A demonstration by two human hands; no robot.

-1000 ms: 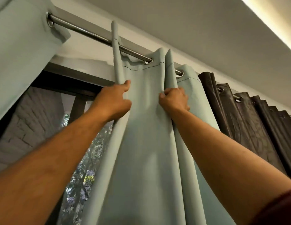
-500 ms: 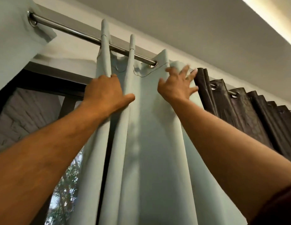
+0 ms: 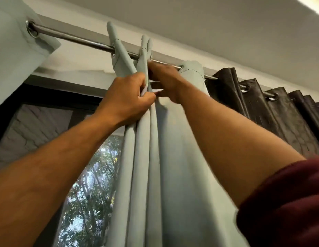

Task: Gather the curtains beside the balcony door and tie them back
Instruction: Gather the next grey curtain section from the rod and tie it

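Two hands, left hand (image 3: 127, 98) and right hand (image 3: 166, 81), bunch the pale curtain (image 3: 160, 157); no writing.

We take this for a room in a home. Above the fingers (image 3: 141, 81) a metal curtain rod (image 3: 75, 37) carries pale green curtains (image 3: 173, 157) and dark curtains (image 3: 279, 113); below them, a dark-framed glass door (image 3: 66, 93) shows trees (image 3: 94, 184).

Curtain in the middle (image 3: 173, 166) is pale sage green, plain. Far right one (image 3: 272, 111) is dark brown, faintly mottled. Rod (image 3: 75, 37) is shiny silver, sleeve (image 3: 288, 202) lower right is maroon.
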